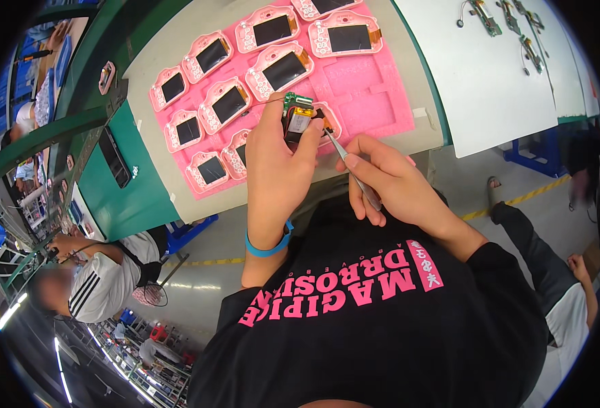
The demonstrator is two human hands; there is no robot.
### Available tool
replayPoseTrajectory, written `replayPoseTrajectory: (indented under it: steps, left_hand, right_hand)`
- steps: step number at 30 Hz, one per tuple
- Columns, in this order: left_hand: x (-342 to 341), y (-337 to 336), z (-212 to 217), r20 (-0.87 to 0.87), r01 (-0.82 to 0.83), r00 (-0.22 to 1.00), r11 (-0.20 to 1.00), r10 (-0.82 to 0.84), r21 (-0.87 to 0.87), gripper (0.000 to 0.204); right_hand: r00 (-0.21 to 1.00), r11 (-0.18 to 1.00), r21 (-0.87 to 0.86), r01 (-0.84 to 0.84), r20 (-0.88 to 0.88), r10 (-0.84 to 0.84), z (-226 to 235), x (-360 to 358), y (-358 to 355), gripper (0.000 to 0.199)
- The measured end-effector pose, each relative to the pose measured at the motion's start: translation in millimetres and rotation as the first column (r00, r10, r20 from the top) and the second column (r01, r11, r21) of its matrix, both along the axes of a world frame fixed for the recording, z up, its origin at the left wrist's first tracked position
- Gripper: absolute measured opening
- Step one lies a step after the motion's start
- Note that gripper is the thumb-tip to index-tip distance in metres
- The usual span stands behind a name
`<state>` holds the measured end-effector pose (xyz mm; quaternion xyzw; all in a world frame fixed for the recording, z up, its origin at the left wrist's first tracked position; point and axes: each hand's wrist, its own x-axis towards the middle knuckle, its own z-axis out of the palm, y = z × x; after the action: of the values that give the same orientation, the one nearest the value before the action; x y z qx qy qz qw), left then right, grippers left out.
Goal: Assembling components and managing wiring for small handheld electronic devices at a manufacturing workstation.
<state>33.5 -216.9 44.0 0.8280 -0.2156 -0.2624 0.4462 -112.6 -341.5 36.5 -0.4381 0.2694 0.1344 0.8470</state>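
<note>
My left hand (281, 160) is closed around a small green circuit board (298, 100) with a silver-and-yellow battery (299, 121) on it. Between the thumb and fingers of my right hand (392, 173) is a pair of metal tweezers (354, 166). Their tips point at the right side of the battery and board, near an orange ribbon cable; whether they touch it I cannot tell. Beneath my hands, a pink housing (332, 121) is partly hidden. Several more pink housings with dark screens, such as one (279, 68) just beyond my left hand, lie in a pink foam tray (388, 88).
Several green circuit boards with wires (487, 18) lie on a white table (494, 75) at the far right. A dark phone-like slab (114, 158) rests on the green mat (140, 190) at left. One person (109, 272) works at left; another (545, 285) is at right.
</note>
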Motion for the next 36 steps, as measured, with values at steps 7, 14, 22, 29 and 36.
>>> replayPoseTrajectory:
  steps: [7,14,22,29,36]
  left_hand:
    - [3,9,3,0.052,0.081,0.996,0.996,-0.078,-0.039,0.025]
    - [6,36,33,-0.462,0.057,0.885,0.998,-0.054,-0.009,0.026]
    - [6,32,18,-0.493,0.08,0.862,0.992,-0.12,-0.101,0.023]
    - [6,32,21,-0.493,0.09,0.864,0.995,-0.104,-0.053,0.021]
    - [5,34,22,-0.457,0.109,0.881,0.993,-0.12,-0.049,0.02]
  right_hand:
    - [0.998,1.0,-0.021,-0.003,0.063,0.005,-5,-4,-2,0.016]
    - [0.964,0.954,-0.279,0.109,0.262,-0.033,-20,-14,10,0.01]
    - [0.975,0.825,-0.557,0.095,0.219,0.036,-16,-13,9,0.005]
    - [0.977,0.739,-0.668,0.087,0.203,0.068,-15,-16,7,0.005]
    - [0.969,0.697,-0.712,0.084,0.223,0.111,-12,-17,7,0.002]
